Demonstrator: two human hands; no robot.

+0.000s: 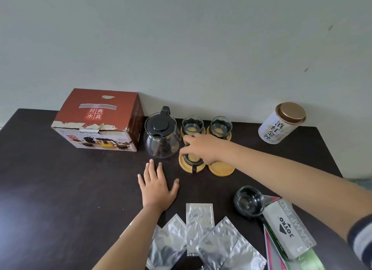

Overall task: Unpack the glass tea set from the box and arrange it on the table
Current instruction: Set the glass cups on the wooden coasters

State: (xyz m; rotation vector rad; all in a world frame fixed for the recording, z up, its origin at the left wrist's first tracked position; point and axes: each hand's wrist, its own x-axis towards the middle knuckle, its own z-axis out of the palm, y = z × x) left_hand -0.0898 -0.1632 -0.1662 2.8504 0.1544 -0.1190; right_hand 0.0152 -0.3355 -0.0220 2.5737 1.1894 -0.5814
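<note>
**A:** How far along are you?

**B:** Most of the way, I'd judge. Your teapot (162,133) stands out of the box (98,120), just beside it at its 3 o'clock. Two cups (192,125) sit on wooden coasters at the teapot's 3 o'clock, near the wall.

**A:** And your hands?

**B:** Your right hand (201,149) is curled over a third cup (192,159), gripping it from above on its coaster (192,167), at the teapot's 5 o'clock. Your left hand (158,186) lies flat on the table (60,189), fingers spread, holding nothing.

**A:** What's left?

**B:** The bare coaster (221,170) beside that cup wants the fourth cup (249,201), which lies tipped at 5 o'clock of it, against a stamp pad carton (287,227). Foil sachets (199,229) lie near you.
</note>
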